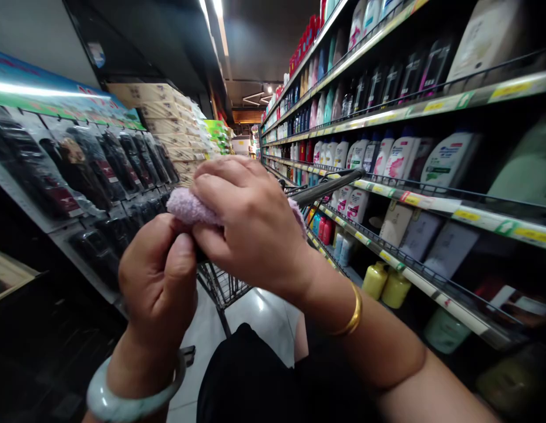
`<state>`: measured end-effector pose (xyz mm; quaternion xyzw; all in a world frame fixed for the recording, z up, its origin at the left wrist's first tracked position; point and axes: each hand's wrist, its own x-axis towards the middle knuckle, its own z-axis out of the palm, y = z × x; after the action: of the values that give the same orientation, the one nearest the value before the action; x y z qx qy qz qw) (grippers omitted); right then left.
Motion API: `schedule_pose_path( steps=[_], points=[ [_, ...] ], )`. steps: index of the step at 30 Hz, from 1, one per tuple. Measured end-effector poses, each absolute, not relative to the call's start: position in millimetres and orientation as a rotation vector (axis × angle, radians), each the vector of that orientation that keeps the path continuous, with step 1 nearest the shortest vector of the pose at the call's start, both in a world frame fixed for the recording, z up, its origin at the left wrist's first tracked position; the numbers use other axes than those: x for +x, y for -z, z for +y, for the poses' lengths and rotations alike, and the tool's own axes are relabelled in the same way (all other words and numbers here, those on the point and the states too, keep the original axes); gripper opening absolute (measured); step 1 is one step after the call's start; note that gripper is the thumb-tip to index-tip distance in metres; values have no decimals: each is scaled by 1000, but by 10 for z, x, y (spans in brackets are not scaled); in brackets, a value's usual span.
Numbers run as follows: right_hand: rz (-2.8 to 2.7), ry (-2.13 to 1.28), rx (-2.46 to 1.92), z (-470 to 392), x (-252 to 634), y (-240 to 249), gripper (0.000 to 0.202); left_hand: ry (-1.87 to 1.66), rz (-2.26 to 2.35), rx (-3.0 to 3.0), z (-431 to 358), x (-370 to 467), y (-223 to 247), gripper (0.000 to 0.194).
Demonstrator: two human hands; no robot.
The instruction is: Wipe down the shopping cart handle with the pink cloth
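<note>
Lilac cloth (191, 207), gold bracelet (357, 314), pale-green bangle (123, 406)

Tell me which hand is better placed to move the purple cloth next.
Probably the right hand: it is closed over the purple cloth, which shows on both sides of it. The left hand is curled just below one end; what it grips is hidden.

A pale lilac cloth (192, 207), fluffy like towelling, is bunched under the right hand (255, 220), a rounded fold poking out towards nine o'clock and a narrow strip showing towards three. A dark, straight shopping-cart handle (332, 185) runs out towards two o'clock; whether the cloth wraps it is hidden.
</note>
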<state>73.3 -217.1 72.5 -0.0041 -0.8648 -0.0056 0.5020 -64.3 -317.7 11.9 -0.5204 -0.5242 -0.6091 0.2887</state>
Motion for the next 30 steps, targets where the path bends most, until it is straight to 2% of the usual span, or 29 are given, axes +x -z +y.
schedule_pose_path(
  steps=[3, 7, 12, 15, 21, 26, 30],
  points=[
    [-2298, -23, -77, -1899, 764, -960, 20, 1561, -1344, -1511, -3216, -656, -151, 21],
    [-2411, -83, -287, -1720, 782, -1045, 23, 1585, -1334, -1512, -3226, -655, -174, 23],
    [-2347, -3, -141, -2048, 700, -959, 25, 1667, -1263, -1415, -3208, -699, -152, 21],
    [-2371, -24, -127, -1924, 735, -974, 25, 1686, -1327, -1407, -3248, -744, -168, 23],
    [-2374, -126, -511, -1578, 740, -996, 23, 1692, -1266, -1296, -3170, -714, -183, 27],
    [-2294, -49, -249, -2082, 583, -895, 25, 1696, -1164, -1209, -3070, -672, -166, 27],
    [-2356, -127, -306, -1798, 707, -943, 24, 1641, -1169, -1330, -3106, -679, -179, 27]
  ],
)
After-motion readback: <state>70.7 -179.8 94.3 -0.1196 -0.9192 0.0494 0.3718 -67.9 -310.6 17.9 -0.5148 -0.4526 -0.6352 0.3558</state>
